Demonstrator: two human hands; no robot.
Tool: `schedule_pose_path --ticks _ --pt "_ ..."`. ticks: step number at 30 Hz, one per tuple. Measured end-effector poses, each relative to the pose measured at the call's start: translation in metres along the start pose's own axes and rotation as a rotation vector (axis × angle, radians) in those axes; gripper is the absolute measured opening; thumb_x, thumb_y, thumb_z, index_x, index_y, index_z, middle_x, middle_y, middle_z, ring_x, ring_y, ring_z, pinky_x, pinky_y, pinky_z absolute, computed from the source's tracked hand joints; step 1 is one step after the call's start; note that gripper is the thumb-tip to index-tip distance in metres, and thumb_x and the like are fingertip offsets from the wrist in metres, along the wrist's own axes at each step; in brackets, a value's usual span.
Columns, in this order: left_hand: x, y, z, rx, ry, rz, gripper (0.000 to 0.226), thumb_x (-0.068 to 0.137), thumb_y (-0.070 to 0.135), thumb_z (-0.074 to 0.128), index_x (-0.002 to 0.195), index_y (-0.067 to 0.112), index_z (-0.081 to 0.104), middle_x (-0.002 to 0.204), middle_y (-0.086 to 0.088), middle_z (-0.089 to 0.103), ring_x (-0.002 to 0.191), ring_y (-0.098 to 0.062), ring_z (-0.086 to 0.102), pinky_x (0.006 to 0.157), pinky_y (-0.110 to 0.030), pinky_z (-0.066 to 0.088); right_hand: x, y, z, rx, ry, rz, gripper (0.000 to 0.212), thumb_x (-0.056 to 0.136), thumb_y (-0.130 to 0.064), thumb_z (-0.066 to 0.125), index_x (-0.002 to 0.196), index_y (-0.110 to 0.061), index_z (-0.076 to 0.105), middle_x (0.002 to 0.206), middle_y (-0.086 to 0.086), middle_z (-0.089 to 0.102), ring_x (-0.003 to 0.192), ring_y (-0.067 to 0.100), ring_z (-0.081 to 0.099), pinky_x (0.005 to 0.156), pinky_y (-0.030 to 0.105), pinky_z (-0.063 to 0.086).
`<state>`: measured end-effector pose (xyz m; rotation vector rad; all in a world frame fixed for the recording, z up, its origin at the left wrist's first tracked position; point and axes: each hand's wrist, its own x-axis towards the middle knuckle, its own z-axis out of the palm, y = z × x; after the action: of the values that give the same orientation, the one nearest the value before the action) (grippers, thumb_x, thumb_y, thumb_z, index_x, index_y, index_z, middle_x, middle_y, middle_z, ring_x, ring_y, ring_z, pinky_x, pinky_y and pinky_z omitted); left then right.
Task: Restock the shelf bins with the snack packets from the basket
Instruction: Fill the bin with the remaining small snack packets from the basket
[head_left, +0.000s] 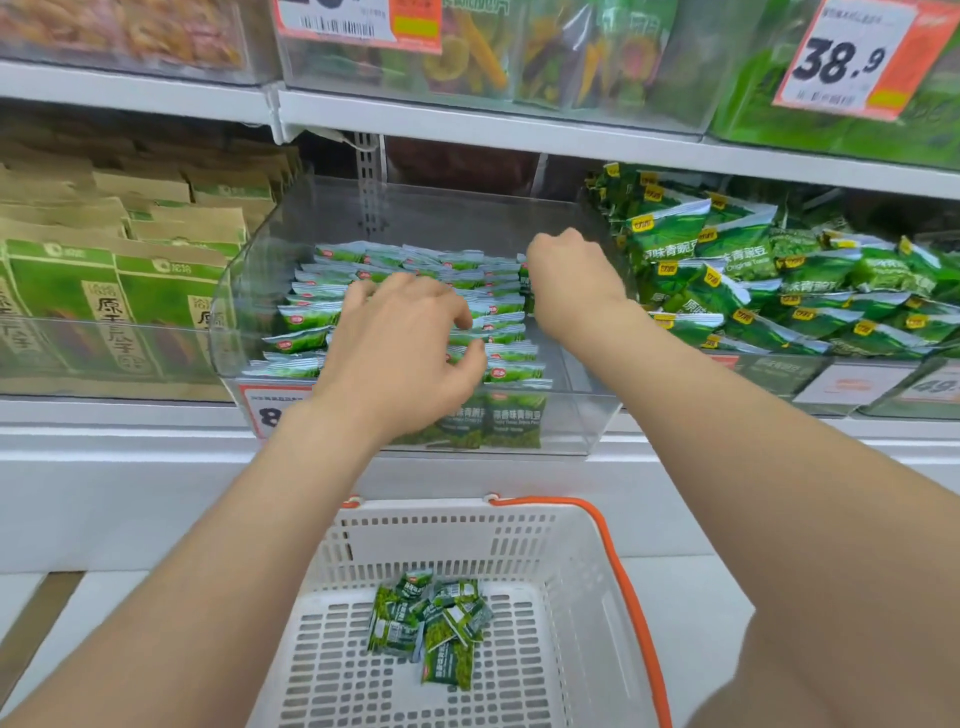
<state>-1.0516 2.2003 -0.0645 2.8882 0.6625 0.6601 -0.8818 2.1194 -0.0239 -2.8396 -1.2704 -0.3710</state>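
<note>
Flanking clear bin (582, 410): kraft bags (171, 228) left | pea packets (753, 296) right | basket (441, 540) below

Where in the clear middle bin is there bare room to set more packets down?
Bare room: the floor strip of the clear bin between the packet rows and its right wall, beside the right hand, to the front right corner; also a band behind the rows, against the back wall. Crowded: left and centre, packed rows under the left hand.
</note>
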Motion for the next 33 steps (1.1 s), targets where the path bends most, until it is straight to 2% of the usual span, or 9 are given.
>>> schedule_pose_path --ticks 3,6,9,11,18,22,26,30,33 --pt "0.004 -0.006 0.003 0.016 -0.236 -0.037 0.056 0.099 0.063 0.033 0.142 0.032 0.053 0.162 0.004 0.042 0.149 -0.025 0.033 0.118 -0.060 0.024 0.023 -0.004 0.011 -0.137 -0.026 0.015 0.047 0.089 0.005 0.065 0.134 -0.006 0.056 0.133 0.019 0.056 0.121 0.044 0.059 0.084 0.047 0.051" --pt "0.008 -0.008 0.006 0.014 -0.352 -0.046 0.062 0.100 0.065 0.027 0.153 0.034 0.040 0.170 0.005 0.028 0.157 -0.026 0.021 0.121 -0.066 0.016 0.043 -0.005 0.021 -0.148 -0.030 0.024 0.051 0.092 0.001 0.064 0.141 -0.007 0.052 0.138 0.019 0.052 0.126 0.043 0.055 0.093 0.048 0.050" --pt "0.010 -0.009 0.006 0.005 -0.388 -0.044 0.062 0.100 0.065 0.028 0.154 0.035 0.036 0.170 0.005 0.027 0.157 -0.026 0.019 0.119 -0.066 0.019 0.060 -0.009 0.027 -0.088 -0.039 0.097 0.052 0.089 0.009 0.064 0.138 -0.003 0.055 0.136 0.021 0.054 0.126 0.044 0.054 0.088 0.046 0.050" --pt "0.009 -0.010 0.007 0.000 -0.385 -0.040 0.061 0.101 0.065 0.028 0.154 0.035 0.037 0.169 0.005 0.028 0.156 -0.026 0.020 0.119 -0.066 0.020 0.068 -0.011 0.031 -0.052 -0.048 0.130 0.050 0.087 0.014 0.063 0.135 0.000 0.058 0.135 0.023 0.055 0.125 0.045 0.055 0.083 0.046 0.049" --pt "0.008 -0.013 0.011 -0.004 -0.353 -0.018 0.060 0.100 0.064 0.026 0.151 0.034 0.040 0.166 0.006 0.033 0.151 -0.026 0.027 0.116 -0.065 0.026 0.086 -0.009 0.044 0.038 -0.091 0.190 0.050 0.087 0.016 0.064 0.136 0.006 0.055 0.140 0.027 0.052 0.129 0.047 0.054 0.098 0.047 0.051" --pt "0.009 -0.013 0.011 -0.013 -0.350 -0.024 0.061 0.100 0.064 0.027 0.151 0.034 0.041 0.166 0.006 0.034 0.152 -0.026 0.027 0.117 -0.064 0.026 0.086 -0.009 0.048 0.097 -0.065 0.232 0.059 0.091 0.014 0.061 0.147 0.002 0.044 0.147 0.028 0.044 0.133 0.045 0.050 0.103 0.049 0.049" --pt "0.005 -0.012 0.009 -0.015 -0.302 -0.022 0.057 0.101 0.062 0.030 0.147 0.034 0.048 0.158 0.006 0.045 0.145 -0.026 0.036 0.113 -0.058 0.031 0.076 -0.007 0.044 0.072 -0.072 0.164 0.040 0.089 0.013 0.063 0.129 0.005 0.059 0.132 0.026 0.058 0.121 0.042 0.061 0.088 0.041 0.053" --pt "0.002 -0.010 0.005 -0.041 -0.238 -0.023 0.053 0.102 0.058 0.034 0.144 0.031 0.052 0.152 0.005 0.051 0.138 -0.026 0.044 0.111 -0.053 0.031 0.061 -0.004 0.039 0.168 -0.184 0.138 0.045 0.097 0.000 0.058 0.140 0.006 0.044 0.139 0.028 0.050 0.125 0.039 0.056 0.090 0.037 0.049" --pt "0.000 -0.010 0.004 -0.082 -0.152 0.008 0.050 0.099 0.057 0.039 0.139 0.032 0.056 0.145 0.007 0.056 0.133 -0.023 0.049 0.109 -0.050 0.035 0.042 -0.002 0.023 0.246 -0.165 0.128 0.037 0.098 -0.004 0.058 0.134 0.004 0.049 0.135 0.028 0.053 0.118 0.042 0.059 0.085 0.038 0.049"
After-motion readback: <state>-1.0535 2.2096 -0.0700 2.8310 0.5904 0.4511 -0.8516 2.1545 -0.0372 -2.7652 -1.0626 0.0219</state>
